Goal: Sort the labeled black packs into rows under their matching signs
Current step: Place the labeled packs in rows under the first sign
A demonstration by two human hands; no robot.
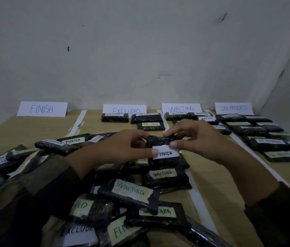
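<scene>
While I pinch a black pack (163,152) labelled FINISH between both hands, my left hand (122,145) at its left edge and my right hand (199,139) at its upper right corner, it sits over the loose heap of packs (131,193) on the near side of the wooden table (211,175). White tape strips (199,198) split the tabletop into lanes. At the far edge, against a scuffed pale wall (140,50), stand a FINISH sign (41,109), an EXCLUDED sign (124,109), a WAITING sign (181,108) and an ON PROGRESS sign (234,108), the last three with packs laid beneath them.
</scene>
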